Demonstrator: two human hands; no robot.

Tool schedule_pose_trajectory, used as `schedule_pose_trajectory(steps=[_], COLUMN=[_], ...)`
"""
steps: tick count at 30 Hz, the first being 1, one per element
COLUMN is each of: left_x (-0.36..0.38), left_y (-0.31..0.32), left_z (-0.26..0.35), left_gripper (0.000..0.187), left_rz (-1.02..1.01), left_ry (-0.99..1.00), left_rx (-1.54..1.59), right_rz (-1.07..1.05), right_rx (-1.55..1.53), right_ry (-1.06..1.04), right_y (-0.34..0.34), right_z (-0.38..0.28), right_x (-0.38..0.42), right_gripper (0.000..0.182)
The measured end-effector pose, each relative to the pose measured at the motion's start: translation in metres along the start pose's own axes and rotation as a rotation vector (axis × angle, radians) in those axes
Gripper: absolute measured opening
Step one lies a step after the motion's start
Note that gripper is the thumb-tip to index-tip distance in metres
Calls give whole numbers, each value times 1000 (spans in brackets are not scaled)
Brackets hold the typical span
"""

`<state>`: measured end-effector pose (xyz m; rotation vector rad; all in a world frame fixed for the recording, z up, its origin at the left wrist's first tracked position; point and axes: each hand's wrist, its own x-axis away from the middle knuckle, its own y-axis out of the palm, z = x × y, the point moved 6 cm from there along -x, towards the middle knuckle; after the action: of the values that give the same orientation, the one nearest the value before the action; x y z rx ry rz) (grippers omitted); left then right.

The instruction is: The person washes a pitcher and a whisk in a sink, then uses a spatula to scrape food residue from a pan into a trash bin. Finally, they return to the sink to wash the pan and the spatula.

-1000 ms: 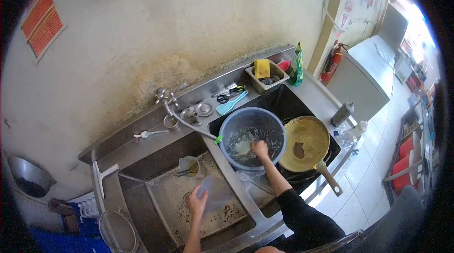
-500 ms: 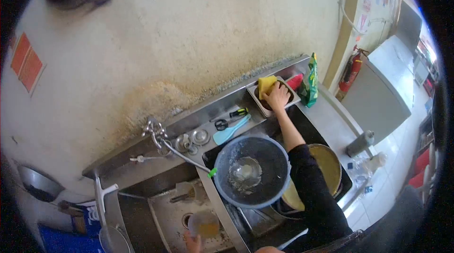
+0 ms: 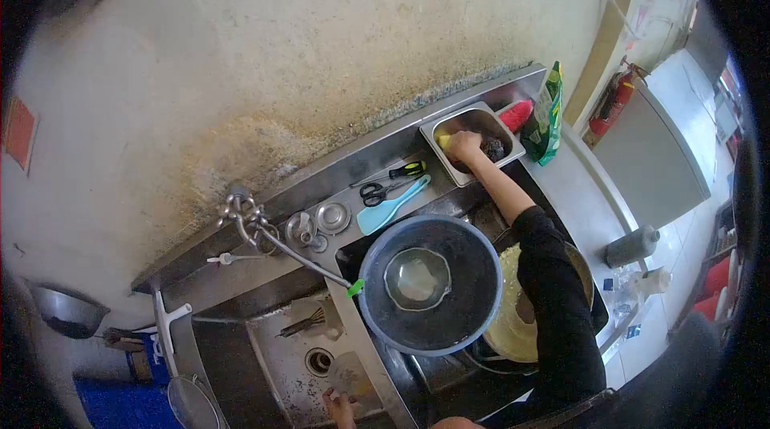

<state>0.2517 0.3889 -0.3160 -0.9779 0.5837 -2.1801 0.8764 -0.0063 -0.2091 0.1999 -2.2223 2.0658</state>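
Note:
My right hand [image 3: 465,146] reaches into the small steel tray [image 3: 473,119] on the back ledge and closes on the yellow sponge [image 3: 442,141], beside a dark scouring pad [image 3: 493,147]. My left hand [image 3: 340,406] is low in the left sink basin [image 3: 281,357], gripping a clear plastic cup [image 3: 346,373] that is partly cut off by the frame edge. A blue plastic basin [image 3: 430,283] holding a small clear bowl [image 3: 417,278] and water sits over the right sink.
A yellowed pan [image 3: 505,333] lies under my right arm. Scissors [image 3: 377,189], a blue spatula [image 3: 389,204] and a screwdriver lie on the ledge. The faucet [image 3: 245,216] hose runs to the basin. A green bag [image 3: 548,120], bottles [image 3: 632,246] and a fire extinguisher [image 3: 613,104] are right.
My right hand left the basin water, reached to the tray and took hold of the yellow sponge. My left hand with the cup sank toward the frame's bottom edge as the view tilted up.

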Motion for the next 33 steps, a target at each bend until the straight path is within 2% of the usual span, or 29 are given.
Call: schedule_pose_trajectory(steps=[1, 3, 5, 6, 7, 8, 9, 10, 12, 13, 14, 15, 16, 17, 18, 19, 20, 22, 23, 24, 25, 27, 28, 30, 31, 33], left_x=[0, -3, -8, -12, -10, -4, -1, 3, -3, 11, 26, 32, 51, 51, 47, 47, 57, 79, 87, 105, 118, 145, 148, 155, 140, 104], left_y=[-1, -2, -6, -8, -9, -9, -15, -23, -30, -38, -52, -61, -74, -82, -93, -111, -125, -149, -162, -169, -169, -171, -171, -160, -158, -176], left_z=[2, 2, -5, -11, -22, -20, -12, -2, 3, 28, 63, 86, 120, 122, 124, 129, 145, 163, 169, 178, 182, 179, 170, 142, 128, 113], left_gripper=[38, 39, 40, 41, 42, 42, 44, 45, 53, 56, 60, 66, 75, 80, 85, 85, 88, 87, 87, 84, 81, 72, 72, 66, 66, 66], left_rz=[4, 7, -2, 10, 18, 6, 87, 169, 219, 145, 81, -10, -100, -164, -233, -211, -296, -421, -410, -454, -497, -319, -316, -239, -229, -63], left_ry=[-1, -22, -43, -78, -121, -136, -50, 37, 367, 477, 570, 548, 731, 679, 650, 642, 738, 896, 910, 1068, 1222, 1584, 1583, 1735, 1730, 1708], left_rx=[18, 143, 267, 353, 433, 439, 347, 257, 222, 255, 276, 78, 230, 206, 188, 188, 120, 49, 50, -39, -129, -103, -102, -467, -450, -197], right_rz=[5, 33, 187, 411, 553, 475, 386, 375, -14, -231, -320, -522, -654, -731, -748, -624, -663, -237, -183, -229, -286, -426, -514, -678, -747, -820], right_rx=[-1, -211, -660, -893, -1453, -1617, -1781, -1764, -1840, -1742, -1598, -1459, -1225, -1175, -1090, -800, -799, -609, -554, -531, -529, -583, -655, -843, -930, -1062], right_ry=[-11, 174, 366, 218, -80, -144, -207, -211, -128, -298, -226, -297, -292, -465, -512, -805, -797, -1169, -1252, -1280, -1287, -1258, -1193, -997, -890, -715], right_y=[-9, -36, -56, -68, -73, -84, -96, -116, -121, -100, -115, -101, -81, -56, -38, -6, 10, 34, 50, 60, 66, 74, 78, 95, 105, 123], right_z=[-2, 13, 32, 37, 37, 31, 24, 10, -37, -56, -95, -129, -156, -184, -215, -241, -266, -317, -336, -351, -359, -362, -361, -366, -366, -377], right_x=[4, 19, 33, 34, 35, 45, 55, 86, 166, 190, 259, 304, 350, 391, 427, 451, 479, 523, 537, 547, 554, 570, 575, 581, 586, 592], right_gripper=[56, 53, 56, 49, 38, 33, 28, 28, 31, 34, 40, 45, 46, 48, 46, 41, 35, 36, 36, 36, 36, 36, 36, 37, 37, 37])
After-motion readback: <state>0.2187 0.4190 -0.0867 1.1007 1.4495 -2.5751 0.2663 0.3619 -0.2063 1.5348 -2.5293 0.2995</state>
